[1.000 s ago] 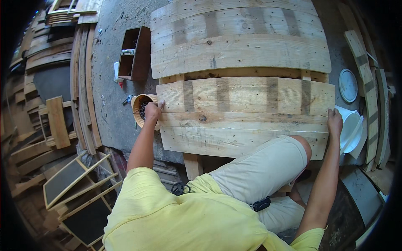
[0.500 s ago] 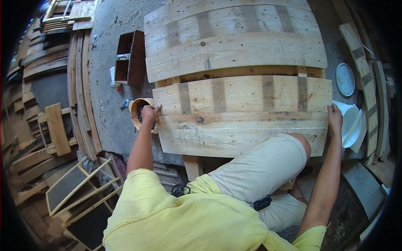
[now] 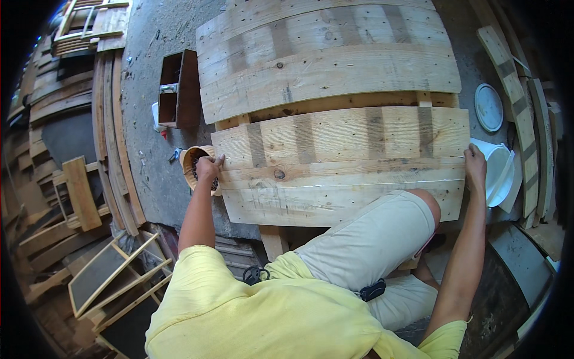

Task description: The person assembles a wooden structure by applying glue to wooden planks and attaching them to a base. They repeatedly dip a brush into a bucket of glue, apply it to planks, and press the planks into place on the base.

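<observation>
The person is holding the near panel [image 3: 335,173] at its two short ends: the left hand [image 3: 207,169] is pressing a digit against its left edge and the right hand [image 3: 476,164] is clasping its right edge. Both grips appear to be grasping the panel, though the fingers underneath are hidden. This wide hold is probably keeping the long piece level and steady. The panel is lying just in front of the far panel [image 3: 329,69], with a narrow gap showing darker timber between them. A tan container [image 3: 204,151] of small dark pieces, apparently nails, is sitting beside the left hand, perhaps for easy reach; a white bucket [image 3: 497,173] is standing by the right hand, its round lid [image 3: 489,107] lying farther off. A dark wooden box [image 3: 190,90] with open compartments is resting on the grey, gritty floor [image 3: 140,78] to the far left. Both panels are showing pale, rough-sawn boards with gently curving outlines in the fisheye view, brown crosswise bands, knots and scattered dark specks.
</observation>
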